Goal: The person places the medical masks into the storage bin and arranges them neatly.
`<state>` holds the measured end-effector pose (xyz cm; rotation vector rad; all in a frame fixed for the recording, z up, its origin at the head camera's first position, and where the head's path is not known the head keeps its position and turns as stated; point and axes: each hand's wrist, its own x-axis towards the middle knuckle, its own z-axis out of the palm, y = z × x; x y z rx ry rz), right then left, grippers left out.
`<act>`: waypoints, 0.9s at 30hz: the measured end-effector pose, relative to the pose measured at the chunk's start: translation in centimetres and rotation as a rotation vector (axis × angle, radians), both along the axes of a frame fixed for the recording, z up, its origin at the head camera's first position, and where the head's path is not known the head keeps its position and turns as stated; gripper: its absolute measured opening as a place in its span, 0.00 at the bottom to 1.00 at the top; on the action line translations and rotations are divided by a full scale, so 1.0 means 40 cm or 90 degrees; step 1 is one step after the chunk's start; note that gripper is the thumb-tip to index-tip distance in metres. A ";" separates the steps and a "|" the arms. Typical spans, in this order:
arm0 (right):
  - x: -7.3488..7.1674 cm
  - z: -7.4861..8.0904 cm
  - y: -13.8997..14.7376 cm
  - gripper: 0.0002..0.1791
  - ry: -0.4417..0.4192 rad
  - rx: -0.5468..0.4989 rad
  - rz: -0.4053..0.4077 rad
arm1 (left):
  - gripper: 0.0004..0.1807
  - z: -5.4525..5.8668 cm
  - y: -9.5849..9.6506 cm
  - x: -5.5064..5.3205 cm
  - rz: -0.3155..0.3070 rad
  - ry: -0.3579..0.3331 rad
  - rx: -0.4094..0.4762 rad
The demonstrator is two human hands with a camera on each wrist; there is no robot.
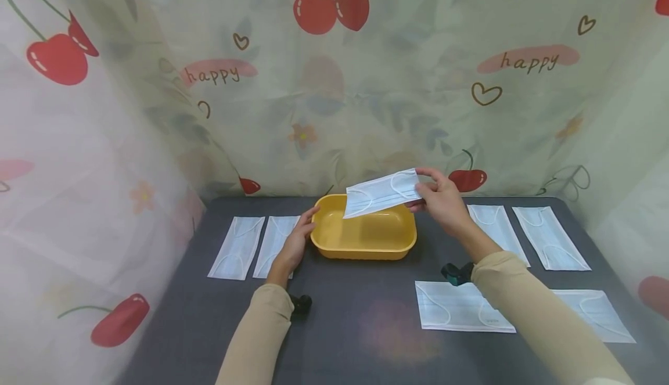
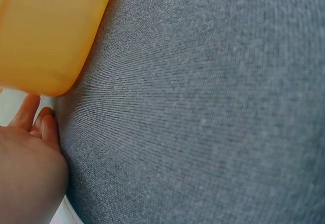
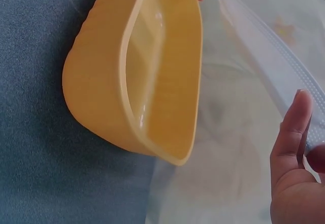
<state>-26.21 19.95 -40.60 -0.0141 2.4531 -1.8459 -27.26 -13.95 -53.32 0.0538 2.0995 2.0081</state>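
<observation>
Over a yellow plastic tub, a pale blue face mask with white ear loops hangs in the air. My right hand pinches it by its right end, and the right wrist view shows thumb and fingers on the mask. The left hand touches the tub's left side, its fingers extended along the rim. In the left wrist view, fingertips of that hand meet the tub's wall. Nothing shows inside the tub in the right wrist view, though part of its floor is hidden.
Two masks lie left of the tub, an outer one and one partly under the left hand. On the right lie several more, including masks. A patterned curtain rises behind the dark grey table.
</observation>
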 end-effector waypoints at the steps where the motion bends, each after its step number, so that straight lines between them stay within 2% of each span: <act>1: -0.001 -0.001 -0.002 0.28 -0.002 -0.002 0.004 | 0.28 0.000 0.000 0.000 0.001 0.001 -0.001; 15: -0.026 -0.032 -0.053 0.29 -0.005 -0.038 0.071 | 0.28 -0.010 -0.004 -0.006 0.009 0.000 0.000; 27: -0.035 -0.061 -0.101 0.30 -0.035 -0.063 0.081 | 0.28 -0.011 -0.003 -0.008 0.004 0.009 0.014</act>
